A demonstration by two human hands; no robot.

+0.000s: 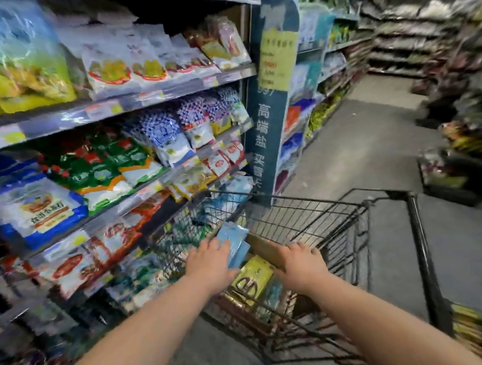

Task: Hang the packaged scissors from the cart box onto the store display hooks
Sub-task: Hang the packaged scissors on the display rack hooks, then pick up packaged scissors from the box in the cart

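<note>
"高端盐" on blue shelf-end sign

I read the cart as dull dark wire metal, its handle smooth black. The cardboard box inside looks matt brown; the blue packet and the shelf bags shine like glossy plastic film. The floor is matt grey.

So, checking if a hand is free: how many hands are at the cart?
2. The left hand holds a blue package over the cart; the right hand lies on the cardboard box flap inside it. Nobody else's hands show.
</note>
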